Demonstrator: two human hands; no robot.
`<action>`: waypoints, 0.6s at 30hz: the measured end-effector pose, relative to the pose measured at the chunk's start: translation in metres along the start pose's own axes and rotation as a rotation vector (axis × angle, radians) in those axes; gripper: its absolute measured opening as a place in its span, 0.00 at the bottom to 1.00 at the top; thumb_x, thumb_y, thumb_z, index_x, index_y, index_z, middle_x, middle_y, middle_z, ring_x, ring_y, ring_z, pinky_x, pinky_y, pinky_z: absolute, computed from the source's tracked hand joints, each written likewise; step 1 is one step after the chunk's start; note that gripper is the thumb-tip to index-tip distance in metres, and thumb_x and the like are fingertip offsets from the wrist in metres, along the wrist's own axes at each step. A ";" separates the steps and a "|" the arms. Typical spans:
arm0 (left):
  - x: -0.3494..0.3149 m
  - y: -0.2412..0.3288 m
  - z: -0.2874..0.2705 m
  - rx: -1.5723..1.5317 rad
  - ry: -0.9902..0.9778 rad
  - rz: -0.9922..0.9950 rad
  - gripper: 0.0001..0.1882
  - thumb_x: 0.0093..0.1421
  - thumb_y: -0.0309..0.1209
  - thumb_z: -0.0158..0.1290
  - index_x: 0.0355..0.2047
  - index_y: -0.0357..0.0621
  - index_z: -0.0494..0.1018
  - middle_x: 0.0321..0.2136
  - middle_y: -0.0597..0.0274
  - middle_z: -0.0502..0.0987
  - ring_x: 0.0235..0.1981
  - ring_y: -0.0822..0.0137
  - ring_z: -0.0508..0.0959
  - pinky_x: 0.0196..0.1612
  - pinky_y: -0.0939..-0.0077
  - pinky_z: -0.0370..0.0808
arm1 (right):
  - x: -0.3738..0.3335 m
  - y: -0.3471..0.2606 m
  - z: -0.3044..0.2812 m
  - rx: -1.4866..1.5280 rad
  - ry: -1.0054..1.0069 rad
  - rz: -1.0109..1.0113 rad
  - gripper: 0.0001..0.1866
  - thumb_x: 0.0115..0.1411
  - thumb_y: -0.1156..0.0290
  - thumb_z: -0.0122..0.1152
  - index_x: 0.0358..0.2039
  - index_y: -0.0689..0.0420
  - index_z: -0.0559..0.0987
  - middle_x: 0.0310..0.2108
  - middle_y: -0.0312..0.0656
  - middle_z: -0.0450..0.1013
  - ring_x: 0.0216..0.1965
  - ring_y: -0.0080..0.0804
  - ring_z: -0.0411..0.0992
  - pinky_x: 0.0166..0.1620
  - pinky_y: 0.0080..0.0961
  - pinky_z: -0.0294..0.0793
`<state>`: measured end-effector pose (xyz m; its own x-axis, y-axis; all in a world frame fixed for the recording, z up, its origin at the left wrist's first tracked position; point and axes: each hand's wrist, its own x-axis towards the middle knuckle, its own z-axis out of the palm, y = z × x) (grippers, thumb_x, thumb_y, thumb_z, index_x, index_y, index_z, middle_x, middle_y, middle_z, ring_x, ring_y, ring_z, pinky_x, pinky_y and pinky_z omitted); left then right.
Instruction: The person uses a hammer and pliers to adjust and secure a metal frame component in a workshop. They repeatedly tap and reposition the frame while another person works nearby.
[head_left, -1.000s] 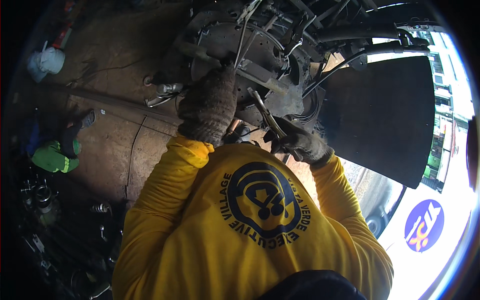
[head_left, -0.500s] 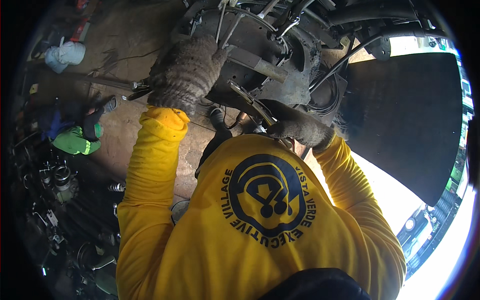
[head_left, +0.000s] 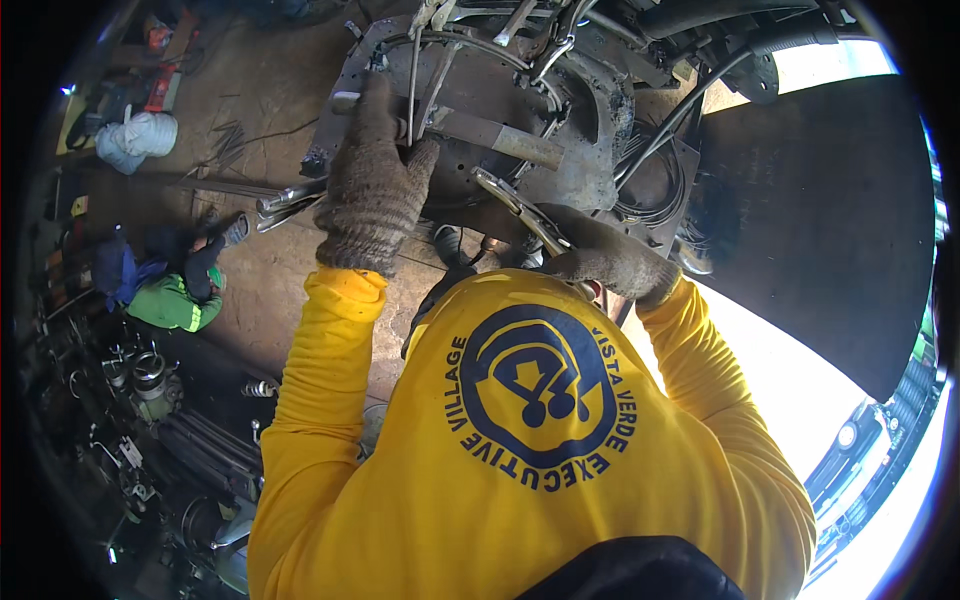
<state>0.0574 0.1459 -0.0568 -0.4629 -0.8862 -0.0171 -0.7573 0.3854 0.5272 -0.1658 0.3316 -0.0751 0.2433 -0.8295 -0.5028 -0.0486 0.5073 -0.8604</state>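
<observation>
My left hand [head_left: 375, 185], in a dirty knitted glove, reaches over a dark steel plate assembly [head_left: 590, 165]. Its index finger is stretched forward and its thumb stands apart, with the fingertip at or just above the plate; the other fingers are partly hidden. A flat metal bar [head_left: 525, 147] lies across the assembly, right of that hand. Closed around a pair of silver locking pliers [head_left: 522, 208] is my gloved right hand [head_left: 605, 258], near the front edge. Other pliers-like handles [head_left: 288, 203] stick out left of my left wrist.
More clamps [head_left: 560, 45] and thin rods grip the assembly's far side. Coiled wire [head_left: 655, 195] and a large dark sheet [head_left: 810, 230] are at right. A person in green and blue [head_left: 175, 300] is low at left, near assorted machine parts [head_left: 150, 375].
My left hand has shifted slightly right, and its index finger now stretches forward, uncovering more of the plate and the handles. My right hand keeps the pliers, nearly in place.
</observation>
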 end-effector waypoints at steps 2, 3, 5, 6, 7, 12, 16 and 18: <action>0.001 0.003 -0.008 -0.050 -0.033 0.042 0.35 0.66 0.43 0.61 0.68 0.42 0.65 0.62 0.45 0.73 0.61 0.46 0.76 0.65 0.54 0.72 | -0.003 0.000 0.002 0.035 0.014 0.021 0.47 0.56 0.53 0.69 0.71 0.62 0.65 0.63 0.52 0.70 0.61 0.41 0.69 0.65 0.33 0.66; 0.005 -0.003 -0.011 0.034 -0.075 0.097 0.36 0.65 0.44 0.61 0.69 0.43 0.65 0.62 0.44 0.73 0.61 0.46 0.75 0.64 0.54 0.72 | -0.002 0.000 0.005 0.101 0.014 -0.012 0.47 0.56 0.53 0.70 0.71 0.62 0.65 0.63 0.52 0.70 0.62 0.39 0.68 0.65 0.33 0.65; 0.012 -0.007 -0.012 0.178 -0.094 0.167 0.36 0.65 0.45 0.61 0.69 0.44 0.65 0.60 0.43 0.73 0.60 0.45 0.75 0.63 0.53 0.72 | 0.005 0.002 0.002 0.110 -0.022 -0.017 0.47 0.56 0.54 0.70 0.71 0.62 0.64 0.63 0.52 0.70 0.62 0.39 0.68 0.65 0.33 0.66; 0.014 -0.005 -0.008 0.235 -0.072 0.181 0.35 0.65 0.45 0.60 0.69 0.44 0.65 0.58 0.43 0.74 0.60 0.44 0.75 0.63 0.52 0.73 | 0.007 0.003 0.001 0.113 -0.040 -0.016 0.47 0.56 0.54 0.70 0.71 0.62 0.64 0.63 0.51 0.70 0.62 0.39 0.68 0.65 0.33 0.66; 0.015 -0.003 -0.005 0.293 -0.049 0.194 0.34 0.66 0.45 0.59 0.68 0.44 0.65 0.57 0.43 0.75 0.59 0.44 0.75 0.62 0.52 0.73 | 0.009 -0.002 0.002 0.065 -0.036 0.019 0.46 0.56 0.55 0.70 0.71 0.62 0.64 0.63 0.51 0.70 0.62 0.40 0.68 0.65 0.33 0.67; 0.025 0.014 -0.011 0.411 -0.222 0.108 0.31 0.69 0.45 0.55 0.67 0.43 0.66 0.56 0.42 0.75 0.58 0.43 0.75 0.61 0.50 0.74 | 0.017 0.011 0.006 0.065 -0.040 -0.055 0.46 0.56 0.56 0.70 0.71 0.62 0.64 0.63 0.50 0.70 0.62 0.40 0.68 0.66 0.34 0.66; 0.028 0.018 -0.013 0.444 -0.288 0.068 0.30 0.70 0.45 0.53 0.66 0.43 0.66 0.57 0.43 0.75 0.59 0.46 0.76 0.60 0.50 0.75 | 0.021 0.006 0.008 0.068 -0.049 -0.048 0.46 0.56 0.57 0.69 0.72 0.62 0.63 0.63 0.51 0.70 0.61 0.40 0.69 0.66 0.35 0.66; 0.030 0.021 -0.019 0.445 -0.319 0.085 0.29 0.71 0.45 0.52 0.66 0.43 0.67 0.56 0.43 0.76 0.58 0.47 0.76 0.59 0.50 0.76 | 0.022 0.007 0.009 0.084 -0.037 -0.063 0.46 0.57 0.57 0.69 0.72 0.62 0.63 0.63 0.50 0.70 0.60 0.38 0.70 0.65 0.34 0.68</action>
<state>0.0366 0.1220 -0.0301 -0.5954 -0.7519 -0.2833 -0.8005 0.5853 0.1291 -0.1523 0.3183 -0.0913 0.2786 -0.8519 -0.4435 0.0488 0.4738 -0.8793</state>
